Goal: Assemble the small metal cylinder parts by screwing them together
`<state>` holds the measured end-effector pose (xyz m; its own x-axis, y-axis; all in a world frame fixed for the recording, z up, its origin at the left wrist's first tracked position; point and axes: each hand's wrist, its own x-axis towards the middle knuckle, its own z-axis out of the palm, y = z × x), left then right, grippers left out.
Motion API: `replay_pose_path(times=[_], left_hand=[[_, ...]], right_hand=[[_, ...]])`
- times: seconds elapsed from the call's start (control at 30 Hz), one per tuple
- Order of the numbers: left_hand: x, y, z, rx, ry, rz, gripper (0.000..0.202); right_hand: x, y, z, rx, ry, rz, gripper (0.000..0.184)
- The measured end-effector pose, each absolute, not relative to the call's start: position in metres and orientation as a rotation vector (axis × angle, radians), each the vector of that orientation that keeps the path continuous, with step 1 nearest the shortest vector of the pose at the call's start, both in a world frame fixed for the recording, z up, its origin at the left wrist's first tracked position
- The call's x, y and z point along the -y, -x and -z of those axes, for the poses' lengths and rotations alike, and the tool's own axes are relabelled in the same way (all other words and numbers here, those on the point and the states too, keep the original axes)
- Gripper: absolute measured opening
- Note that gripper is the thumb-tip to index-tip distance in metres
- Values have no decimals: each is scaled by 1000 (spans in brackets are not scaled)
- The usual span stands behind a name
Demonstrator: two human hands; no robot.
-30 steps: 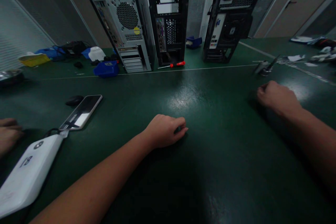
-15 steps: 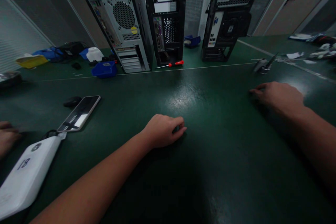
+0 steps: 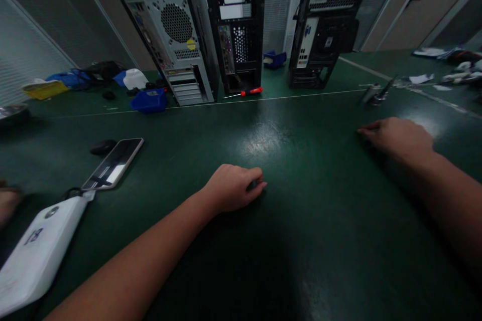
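My left hand (image 3: 235,188) rests on the dark green table (image 3: 324,220) near its middle, fingers curled in to the thumb, with nothing visible inside them. My right hand (image 3: 399,136) lies further right, palm down, fingers stretched flat and pointing left, holding nothing. A small metal tool (image 3: 376,94) lies just beyond the right hand. To the left of my left arm lie a smartphone (image 3: 115,163) and a white box-shaped device (image 3: 33,256) with a cord.
Three computer cases stand at the back: a silver one (image 3: 169,25) and two black ones (image 3: 237,30) (image 3: 324,25). A red-handled screwdriver (image 3: 250,92) and a blue bin (image 3: 148,100) lie before them. Another person's blurred hand (image 3: 5,203) shows at the left edge.
My right hand has uncurled from a fist and now lies flat on the table. The other person's hand has drawn back toward the left edge. My left hand has stayed put.
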<state>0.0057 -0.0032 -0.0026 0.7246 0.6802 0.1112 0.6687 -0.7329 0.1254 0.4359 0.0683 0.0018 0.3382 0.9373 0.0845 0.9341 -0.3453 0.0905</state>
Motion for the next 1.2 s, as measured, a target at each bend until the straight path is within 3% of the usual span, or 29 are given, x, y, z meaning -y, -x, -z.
replay_pose_path(times=[1.2], left_hand=[[3,-6,2,-1108,-2836,-251,21]], right_hand=[[-83,-438,15,-1937,-2653,-187,43]])
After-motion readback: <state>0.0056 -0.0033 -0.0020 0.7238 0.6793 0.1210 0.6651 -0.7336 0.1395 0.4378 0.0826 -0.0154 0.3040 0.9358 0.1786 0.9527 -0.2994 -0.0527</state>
